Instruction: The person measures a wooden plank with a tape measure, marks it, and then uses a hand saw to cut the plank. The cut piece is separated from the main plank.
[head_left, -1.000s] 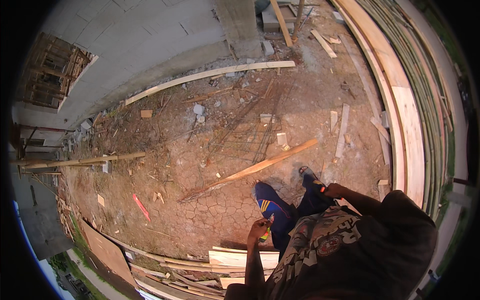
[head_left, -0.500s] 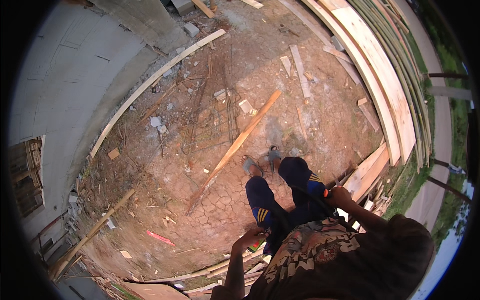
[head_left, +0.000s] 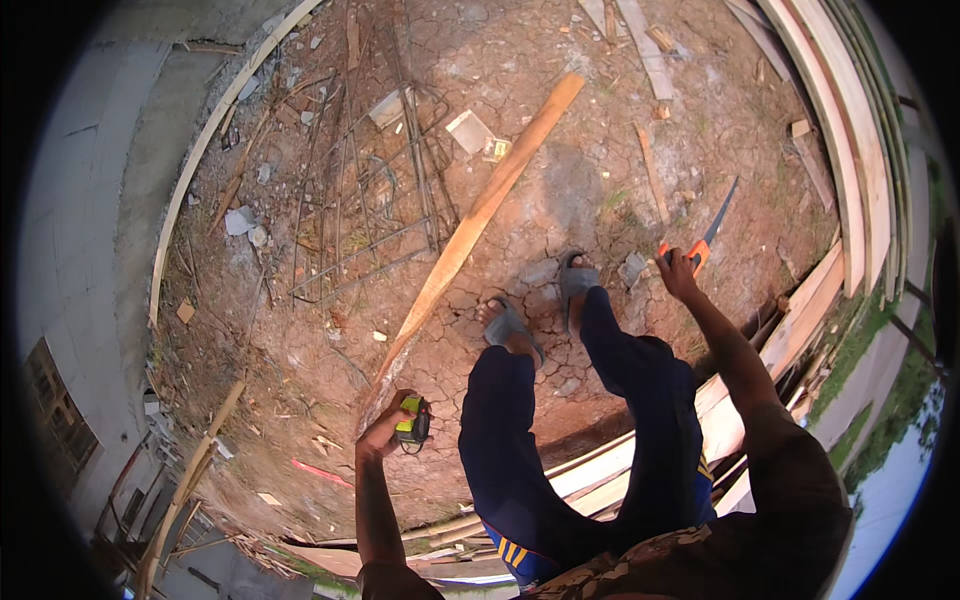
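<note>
My left hand (head_left: 380, 434) is closed round a yellow-green and black tape measure (head_left: 412, 420), close to the lower end of a long, rough wooden plank (head_left: 468, 232) on the ground. The plank slants up to the right, untouched as far as I can see. My right hand (head_left: 680, 276) grips the orange handle of a handsaw (head_left: 700, 256). Its dark blade points up and to the right, away from the plank. Both my feet in grey sandals (head_left: 577, 278) are on the cracked soil, right of the plank.
A bent steel rebar frame (head_left: 365, 265) lies left of the plank. Long boards (head_left: 828, 110) are stacked at the right, with more timber (head_left: 590, 468) behind my legs. A concrete wall (head_left: 90, 230) rises at the left. A small pale block (head_left: 469, 131) and scraps lie about.
Both hands have moved out from beside my thighs: the left with the tape measure leftward, the right with the saw upward. The saw blade now shows fully, and the plank appears larger.
</note>
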